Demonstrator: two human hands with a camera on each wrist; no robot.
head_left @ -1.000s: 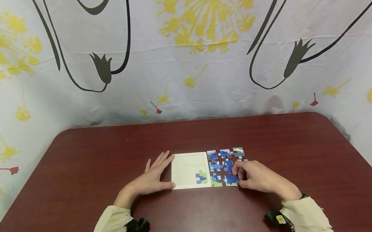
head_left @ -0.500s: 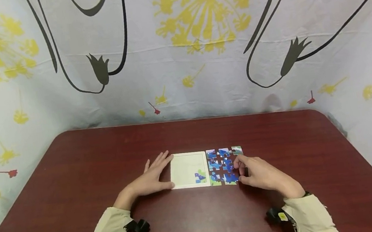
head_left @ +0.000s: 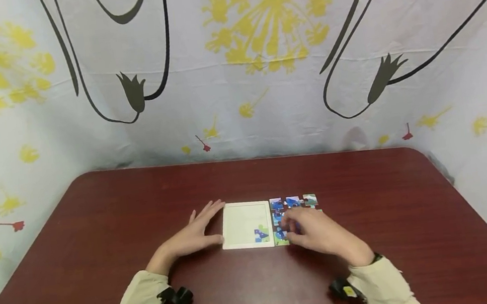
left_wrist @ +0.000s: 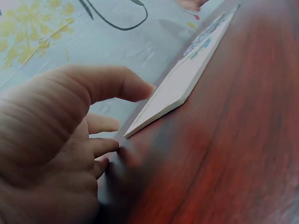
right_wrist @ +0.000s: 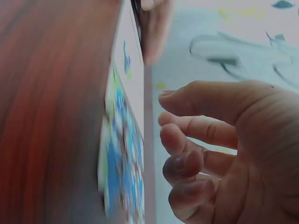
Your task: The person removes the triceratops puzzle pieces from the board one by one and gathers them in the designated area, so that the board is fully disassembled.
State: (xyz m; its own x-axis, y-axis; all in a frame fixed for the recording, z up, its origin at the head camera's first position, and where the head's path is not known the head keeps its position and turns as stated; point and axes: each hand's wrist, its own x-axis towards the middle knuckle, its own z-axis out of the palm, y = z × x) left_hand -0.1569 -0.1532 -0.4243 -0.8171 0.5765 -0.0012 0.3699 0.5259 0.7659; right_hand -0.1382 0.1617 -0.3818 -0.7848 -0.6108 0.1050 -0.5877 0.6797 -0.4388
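A pale square puzzle tray (head_left: 238,223) lies flat on the table, with joined blue and green puzzle pieces (head_left: 261,234) in its lower right corner. My left hand (head_left: 186,241) rests against the tray's left edge, thumb and fingers spread; in the left wrist view, the thumb (left_wrist: 135,88) meets the tray's border. Over the loose jigsaw pieces (head_left: 292,201) to the right of the tray hovers my right hand (head_left: 319,231), hiding several of them. The right wrist view shows its fingers (right_wrist: 180,168) loosely bent, nothing between them and the thumb, above the blurred pieces (right_wrist: 122,158).
The dark red table (head_left: 260,292) extends around the puzzle on every side. Behind it hangs a pale cloth (head_left: 199,91) with yellow and dark plant prints. A black wrist camera (head_left: 181,298) sits at the left sleeve, another camera (head_left: 342,289) at the right.
My right hand has moved left, from the right side of the loose pieces to above their middle and left columns. The left hand stays by the tray's left edge.
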